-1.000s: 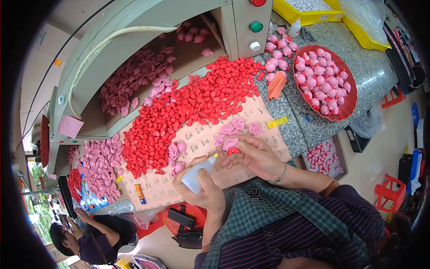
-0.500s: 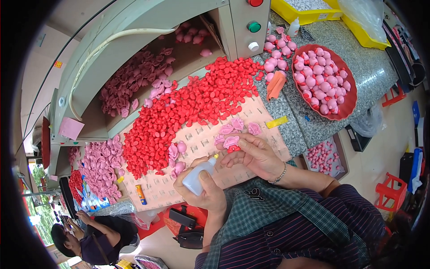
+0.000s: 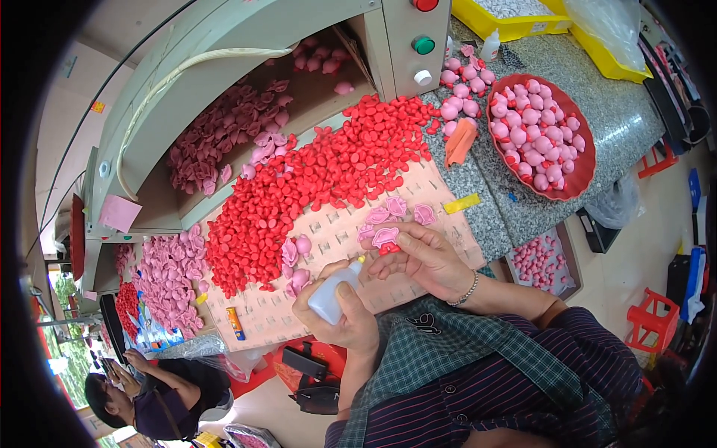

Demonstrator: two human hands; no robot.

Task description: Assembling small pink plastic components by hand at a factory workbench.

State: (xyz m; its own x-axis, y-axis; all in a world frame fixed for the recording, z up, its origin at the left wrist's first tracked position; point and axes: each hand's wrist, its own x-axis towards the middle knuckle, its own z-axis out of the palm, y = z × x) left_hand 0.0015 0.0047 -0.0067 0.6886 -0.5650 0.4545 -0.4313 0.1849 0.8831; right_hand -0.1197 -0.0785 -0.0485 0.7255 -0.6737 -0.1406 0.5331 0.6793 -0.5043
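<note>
My left hand (image 3: 354,322) is closed around a translucent white squeeze bottle (image 3: 326,300) with a thin yellow-tipped nozzle. That nozzle points up and right, a little short of my right hand (image 3: 439,267). Between the right thumb and fingers I grip a pink ruffled piece (image 3: 385,236) with a red part (image 3: 388,249) at its lower side. Just beyond it, several more pink ruffled pieces (image 3: 396,206) lie on the pink patterned mat (image 3: 336,239). Pink pieces with round balls (image 3: 302,245) rest left of centre, past the bottle.
A long heap of small red pieces (image 3: 299,187) spreads across the mat before an arched machine (image 3: 224,71). A red scalloped basin (image 3: 592,168) of pink balls stands at right. Pink pieces (image 3: 168,272) pile at left, near a glue-stick-like tube (image 3: 235,325). Another person (image 3: 160,403) sits lower left.
The bottle and my left hand have shifted very slightly, with the nozzle a touch further right. My right hand and the pink piece stay almost the same.
</note>
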